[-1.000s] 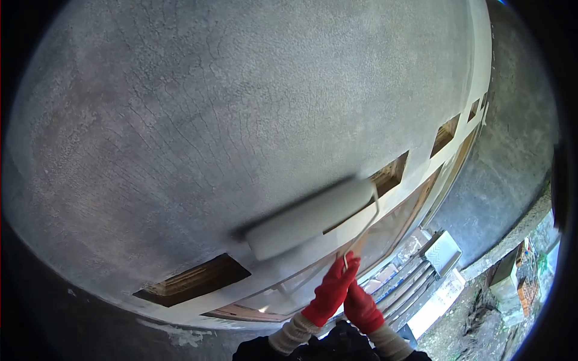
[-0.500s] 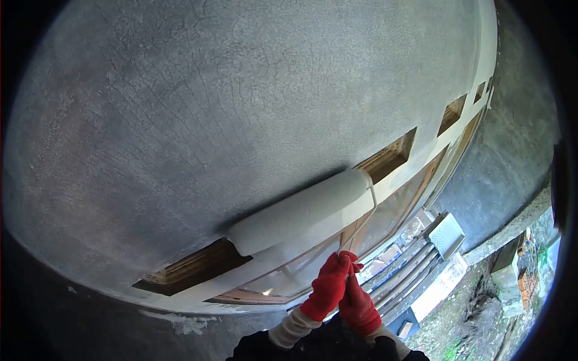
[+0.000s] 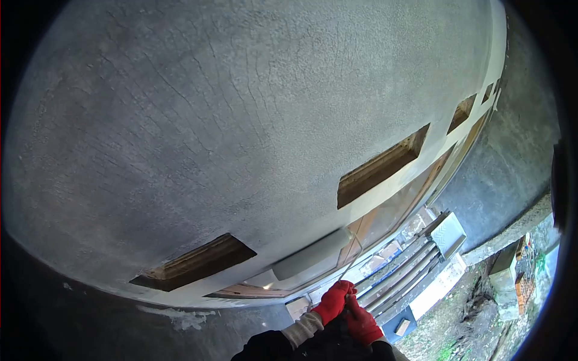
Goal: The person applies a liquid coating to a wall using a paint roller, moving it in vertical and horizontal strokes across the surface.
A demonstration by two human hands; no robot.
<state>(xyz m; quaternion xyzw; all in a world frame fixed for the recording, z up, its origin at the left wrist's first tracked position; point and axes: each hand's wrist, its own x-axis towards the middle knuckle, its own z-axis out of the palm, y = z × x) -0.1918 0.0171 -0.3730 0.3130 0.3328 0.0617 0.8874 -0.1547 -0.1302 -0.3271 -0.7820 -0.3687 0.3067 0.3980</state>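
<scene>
Left hand [image 3: 335, 302]: grasping the roller [image 3: 313, 256]
Right hand [image 3: 363, 323]: clenched round its handle, nearer
Wall [image 3: 253, 132]: beyond roller
Tray [image 3: 449, 233]: right

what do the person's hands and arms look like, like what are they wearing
The left hand and right hand wear matching red gloves. Behind the left one shows a pale, ribbed knit cuff; little of a right cuff can be seen. The sleeves are dark, close to black. No markings can be made out.
</scene>
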